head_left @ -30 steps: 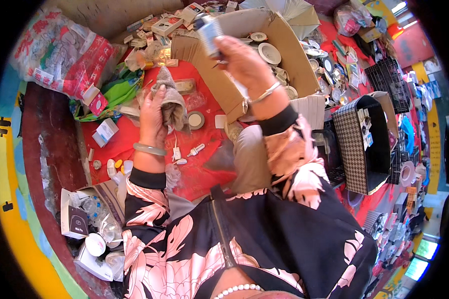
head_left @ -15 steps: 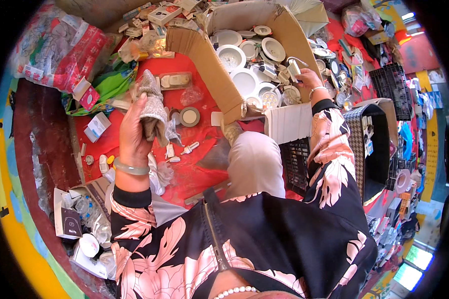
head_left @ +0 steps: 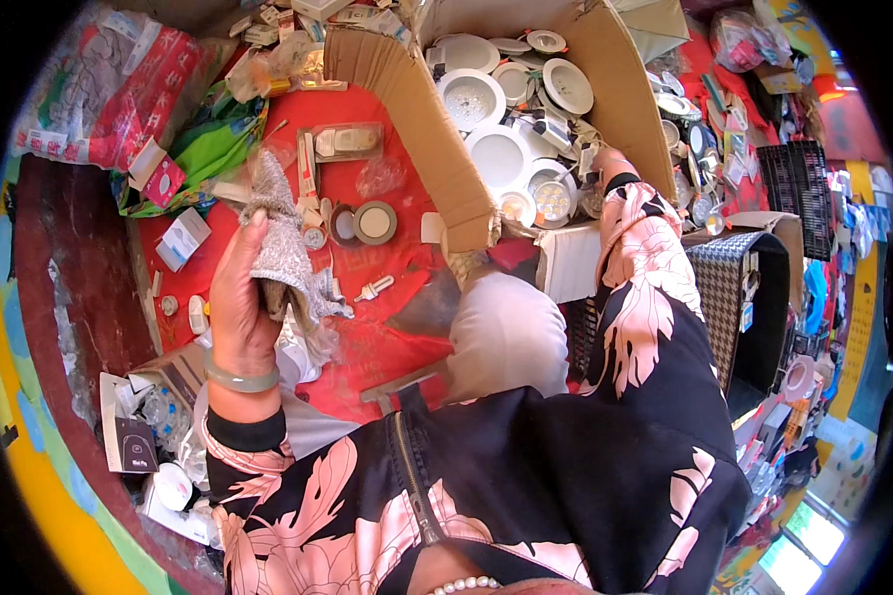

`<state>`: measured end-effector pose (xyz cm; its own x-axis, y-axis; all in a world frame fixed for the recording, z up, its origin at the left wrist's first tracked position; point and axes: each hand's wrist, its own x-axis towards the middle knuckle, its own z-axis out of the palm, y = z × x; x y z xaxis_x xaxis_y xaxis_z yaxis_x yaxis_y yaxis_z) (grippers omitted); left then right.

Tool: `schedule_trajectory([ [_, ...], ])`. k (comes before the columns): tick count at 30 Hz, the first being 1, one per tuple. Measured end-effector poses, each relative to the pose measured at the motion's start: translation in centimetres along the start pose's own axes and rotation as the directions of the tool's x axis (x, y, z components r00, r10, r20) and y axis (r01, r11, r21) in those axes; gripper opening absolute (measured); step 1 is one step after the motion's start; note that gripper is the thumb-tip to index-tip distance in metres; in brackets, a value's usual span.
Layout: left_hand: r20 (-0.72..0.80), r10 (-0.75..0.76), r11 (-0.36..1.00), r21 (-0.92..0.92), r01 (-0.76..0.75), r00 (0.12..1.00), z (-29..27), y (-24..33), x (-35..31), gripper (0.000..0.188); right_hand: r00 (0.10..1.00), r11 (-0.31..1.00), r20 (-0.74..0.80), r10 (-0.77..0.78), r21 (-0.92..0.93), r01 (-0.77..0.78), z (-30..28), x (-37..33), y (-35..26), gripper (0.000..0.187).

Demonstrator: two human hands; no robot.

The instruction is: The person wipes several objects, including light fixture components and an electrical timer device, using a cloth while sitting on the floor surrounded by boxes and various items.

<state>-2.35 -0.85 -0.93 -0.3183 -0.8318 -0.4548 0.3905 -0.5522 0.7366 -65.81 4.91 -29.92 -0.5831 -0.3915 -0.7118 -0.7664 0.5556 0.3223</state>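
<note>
A seated person's left hand (head_left: pixel 236 302) grips a grey knitted cloth (head_left: pixel 280 248), fingers wrapped tight around it above the red mat (head_left: pixel 387 297), while the right hand (head_left: pixel 597 171) reaches into the cardboard box (head_left: pixel 417 109) among round white downlights (head_left: pixel 498 157). The wiping rag looks held ready as a lamp is fetched; the right fingers are hidden, their grasp impossible to tell, and lifting one clear calls for a firm hold

A rough, matt grey cloth (head_left: pixel 283 248) was held; glossy white plastic lamps (head_left: pixel 499 157) were kept in a matt cardboard box (head_left: pixel 422 119).
</note>
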Motion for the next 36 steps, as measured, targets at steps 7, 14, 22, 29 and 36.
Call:
schedule_trajectory([
  [7,-0.110,0.009,1.000,0.027,-0.006,0.994,0.4,0.0,-0.4,0.021,0.991,0.911,0.093,0.094,0.393,-0.123,-1.4,-3.3,-2.0,0.023],
  [14,-0.167,0.001,0.999,0.048,0.007,0.986,0.0,0.1,-0.4,0.022,0.995,0.861,0.044,0.084,0.499,-0.095,-2.0,-4.7,-3.3,0.015],
  [22,-0.148,0.077,0.996,0.053,-0.069,0.986,-1.8,2.2,-0.8,0.023,0.922,0.985,-0.386,0.023,0.165,0.044,-1.1,-4.5,-3.7,0.025],
  [29,-0.058,0.341,0.931,-0.119,-0.345,0.938,-8.1,6.7,0.0,0.031,0.933,0.905,-0.361,0.008,0.400,0.147,-4.7,-7.9,-4.1,0.032],
  [36,-0.153,0.389,0.907,-0.105,-0.407,0.908,-8.5,5.1,-0.8,0.020,0.299,0.400,-0.800,-0.520,0.080,0.913,-13.4,-34.4,-18.6,0.035],
])
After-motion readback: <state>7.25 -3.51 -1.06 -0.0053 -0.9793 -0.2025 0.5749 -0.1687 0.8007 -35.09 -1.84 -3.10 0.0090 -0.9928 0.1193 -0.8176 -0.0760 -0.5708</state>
